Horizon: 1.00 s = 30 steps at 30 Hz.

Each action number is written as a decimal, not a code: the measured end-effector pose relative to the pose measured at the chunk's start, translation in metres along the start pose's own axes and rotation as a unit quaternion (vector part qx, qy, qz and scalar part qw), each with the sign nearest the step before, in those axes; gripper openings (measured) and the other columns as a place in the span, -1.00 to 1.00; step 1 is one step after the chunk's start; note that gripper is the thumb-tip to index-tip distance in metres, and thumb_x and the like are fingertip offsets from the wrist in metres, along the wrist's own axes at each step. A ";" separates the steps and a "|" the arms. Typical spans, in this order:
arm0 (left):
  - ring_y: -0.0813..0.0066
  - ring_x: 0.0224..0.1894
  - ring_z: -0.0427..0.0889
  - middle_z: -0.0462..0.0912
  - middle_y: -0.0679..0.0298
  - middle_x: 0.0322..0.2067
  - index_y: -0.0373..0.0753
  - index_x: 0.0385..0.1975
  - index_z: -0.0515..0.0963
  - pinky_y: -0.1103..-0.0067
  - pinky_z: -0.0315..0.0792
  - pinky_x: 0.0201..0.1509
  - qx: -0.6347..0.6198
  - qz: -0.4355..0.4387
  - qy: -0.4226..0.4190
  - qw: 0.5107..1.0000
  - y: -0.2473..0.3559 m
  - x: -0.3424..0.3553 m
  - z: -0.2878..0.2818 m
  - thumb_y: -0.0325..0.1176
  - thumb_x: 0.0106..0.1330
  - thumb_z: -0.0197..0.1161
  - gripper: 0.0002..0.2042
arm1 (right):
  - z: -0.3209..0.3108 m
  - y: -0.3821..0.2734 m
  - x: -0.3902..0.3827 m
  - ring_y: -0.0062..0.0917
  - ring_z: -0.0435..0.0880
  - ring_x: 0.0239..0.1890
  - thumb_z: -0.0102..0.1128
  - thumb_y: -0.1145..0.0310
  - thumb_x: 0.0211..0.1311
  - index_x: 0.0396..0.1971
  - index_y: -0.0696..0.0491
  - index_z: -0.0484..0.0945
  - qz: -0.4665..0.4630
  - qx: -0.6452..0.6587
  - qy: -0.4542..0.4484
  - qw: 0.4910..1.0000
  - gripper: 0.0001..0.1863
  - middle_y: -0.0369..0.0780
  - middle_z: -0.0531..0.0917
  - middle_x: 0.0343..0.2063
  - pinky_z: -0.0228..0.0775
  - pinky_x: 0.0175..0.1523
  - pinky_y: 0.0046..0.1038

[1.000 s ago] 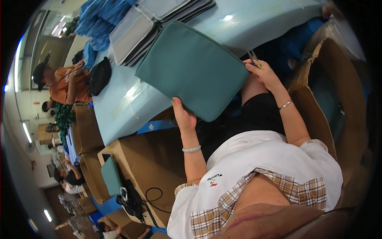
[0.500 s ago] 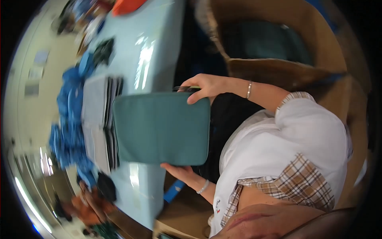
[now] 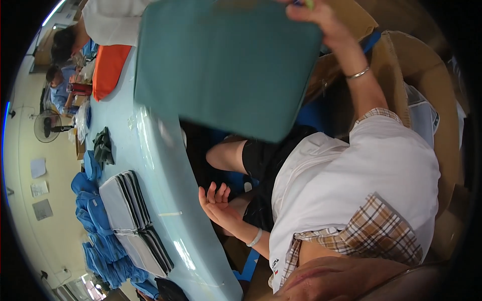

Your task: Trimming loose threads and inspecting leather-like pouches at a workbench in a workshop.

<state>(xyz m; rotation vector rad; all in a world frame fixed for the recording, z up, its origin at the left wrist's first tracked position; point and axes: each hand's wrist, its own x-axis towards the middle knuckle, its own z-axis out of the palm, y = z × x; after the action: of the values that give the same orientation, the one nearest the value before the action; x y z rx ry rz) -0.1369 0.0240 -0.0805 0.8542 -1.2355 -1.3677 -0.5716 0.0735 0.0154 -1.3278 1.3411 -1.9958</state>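
My right hand (image 3: 321, 20), at the top of the picture, grips one corner of a large flat teal sleeve (image 3: 221, 70) with rounded corners. Motion smears the sleeve slightly, and its upper edge runs out of the picture. A small green item (image 3: 307, 4) also shows in that hand; its kind is hard to make out. Below, my left hand (image 3: 221, 205) holds nothing, its fingers apart and partly curled, beside the table's edge and away from the sleeve.
On the pale blue table (image 3: 186, 200) lie two stacks of grey sleeves (image 3: 123, 200), many blue pouches (image 3: 103, 215), a dark green cloth (image 3: 103, 145) and an orange item (image 3: 110, 67). Cardboard boxes (image 3: 432, 90) stand beside me. Other people (image 3: 60, 90) are across the table.
My left hand has let go of the teal sleeve. My right hand has carried it away from the stacks, toward the picture's top. The view has turned too.
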 end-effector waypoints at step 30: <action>0.22 0.02 0.46 0.50 0.15 -0.06 -0.22 -0.13 0.51 0.47 0.39 0.03 0.607 0.222 0.217 0.732 0.099 0.093 -0.153 -0.47 0.14 0.25 -0.73 | 0.171 0.053 0.010 -0.75 0.51 -0.58 0.08 0.32 0.25 -0.21 0.12 0.57 0.132 -0.228 -0.275 0.925 -0.78 -0.32 0.59 -0.58 0.29 -0.57 -0.67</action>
<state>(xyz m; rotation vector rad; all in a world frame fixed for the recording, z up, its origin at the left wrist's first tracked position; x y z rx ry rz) 0.0151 -0.0905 -0.0041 1.4880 -1.7402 0.2258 -0.4380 -0.0438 -0.0101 -1.6361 1.6296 -1.0454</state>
